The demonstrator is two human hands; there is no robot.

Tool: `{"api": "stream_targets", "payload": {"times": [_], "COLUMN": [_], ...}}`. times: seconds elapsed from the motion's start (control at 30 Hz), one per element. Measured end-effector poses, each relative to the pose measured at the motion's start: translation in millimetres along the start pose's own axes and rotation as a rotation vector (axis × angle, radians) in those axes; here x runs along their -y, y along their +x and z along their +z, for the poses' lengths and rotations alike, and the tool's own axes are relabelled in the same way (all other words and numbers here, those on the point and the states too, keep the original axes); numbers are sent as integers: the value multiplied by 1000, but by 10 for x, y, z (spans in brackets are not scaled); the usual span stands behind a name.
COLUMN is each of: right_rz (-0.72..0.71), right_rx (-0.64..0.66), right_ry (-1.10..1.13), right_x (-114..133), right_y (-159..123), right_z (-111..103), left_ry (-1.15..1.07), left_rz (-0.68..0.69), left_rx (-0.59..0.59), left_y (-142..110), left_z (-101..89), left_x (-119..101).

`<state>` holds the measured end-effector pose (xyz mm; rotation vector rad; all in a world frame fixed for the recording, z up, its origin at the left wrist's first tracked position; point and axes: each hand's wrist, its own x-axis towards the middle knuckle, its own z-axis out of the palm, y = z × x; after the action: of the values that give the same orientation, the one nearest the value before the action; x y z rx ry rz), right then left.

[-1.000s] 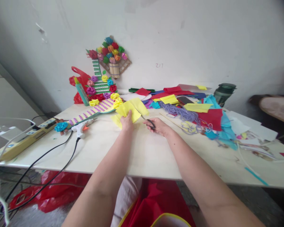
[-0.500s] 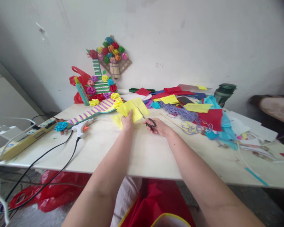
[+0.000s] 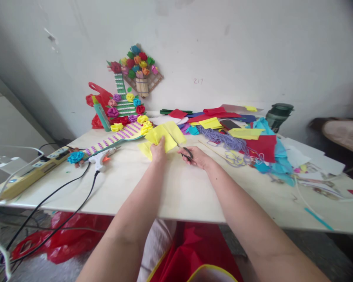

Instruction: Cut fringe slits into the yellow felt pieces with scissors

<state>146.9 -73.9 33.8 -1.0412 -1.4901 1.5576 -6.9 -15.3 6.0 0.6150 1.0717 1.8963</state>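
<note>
Reaches forward over the surface point(image 3: 191, 192), pinching yellow paper point(image 3: 168, 134) in left grip point(image 3: 158, 149), clasping scissors point(image 3: 188, 154) in curled right grip point(image 3: 196, 157).

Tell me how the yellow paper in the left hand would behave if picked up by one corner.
The yellow paper would probably flop, as it looks thin and creases near the left hand. It is likely very light, with little visible thickness. Its layers might slip apart, since their edges already splay unevenly.
</note>
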Motion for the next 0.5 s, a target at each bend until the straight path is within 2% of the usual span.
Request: {"api": "stream_targets", "payload": {"times": [0.3, 0.5], "right_rz": [18, -21], "right_rx": [-32, 14], "right_ry": [-38, 15], "right_x": [-17, -46], "right_y": [21, 25], "right_z": [15, 5], "left_ry": [29, -46], "left_rz": [-29, 20], "left_rx": [-37, 4], "left_y": [-63, -39], "left_z": [15, 19], "left_x": [-81, -36]}}
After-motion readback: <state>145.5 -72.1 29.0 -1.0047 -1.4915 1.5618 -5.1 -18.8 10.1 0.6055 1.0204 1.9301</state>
